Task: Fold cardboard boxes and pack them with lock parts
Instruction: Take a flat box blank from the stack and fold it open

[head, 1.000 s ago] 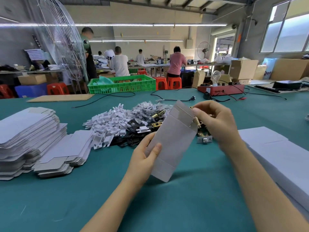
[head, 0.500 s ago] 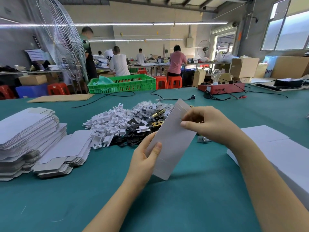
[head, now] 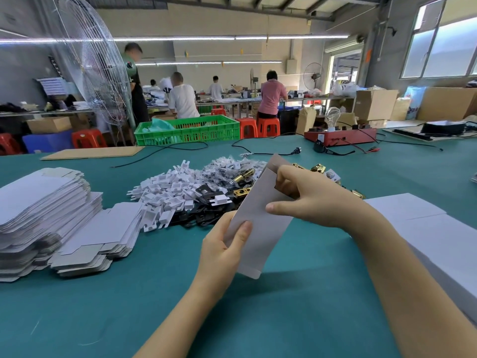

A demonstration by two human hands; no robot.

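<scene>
A long white cardboard box [head: 260,228] is held tilted above the green table, its far end open. My left hand [head: 224,251] grips its lower part, thumb on the front face. My right hand [head: 307,195] holds the upper end, thumb across the front and fingers curled into the opening. Behind it lies a heap of lock parts [head: 196,192]: white plastic pieces, black plates and brass latches. Flat box blanks [head: 44,210] are stacked at the left.
White folded boxes [head: 426,228] lie at the right edge. Further back are a cardboard sheet [head: 93,152], black cables [head: 260,151], a red tester box [head: 340,136], a green crate [head: 188,130] and a standing fan [head: 90,73]. People work at benches beyond.
My right hand has slid down over the box's upper end, the fingers going into the opening and the thumb onto the front face. The box has tipped slightly more upright.
</scene>
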